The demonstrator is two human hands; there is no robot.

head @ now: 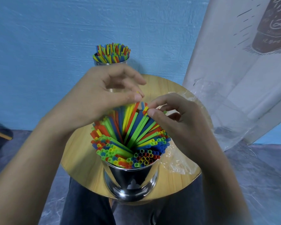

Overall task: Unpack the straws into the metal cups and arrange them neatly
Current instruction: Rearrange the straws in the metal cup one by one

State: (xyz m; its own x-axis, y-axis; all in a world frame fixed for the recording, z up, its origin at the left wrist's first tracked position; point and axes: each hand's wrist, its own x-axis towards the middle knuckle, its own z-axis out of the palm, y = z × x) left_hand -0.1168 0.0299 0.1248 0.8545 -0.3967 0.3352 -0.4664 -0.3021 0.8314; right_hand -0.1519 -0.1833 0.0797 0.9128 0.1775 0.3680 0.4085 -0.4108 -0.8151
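Your right grip is pinched on a few straw tips at the far rim of the near metal cup, and your left grip seems to nip one yellow tip just beside it, though blur hides the contact. The straws in that cup lean away from you, long axes running up toward both grips, the right one nearer; the far metal cup stands full behind.

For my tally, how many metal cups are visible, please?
2: near cup at the table's front edge; far cup behind the left hand. Others may be hidden.
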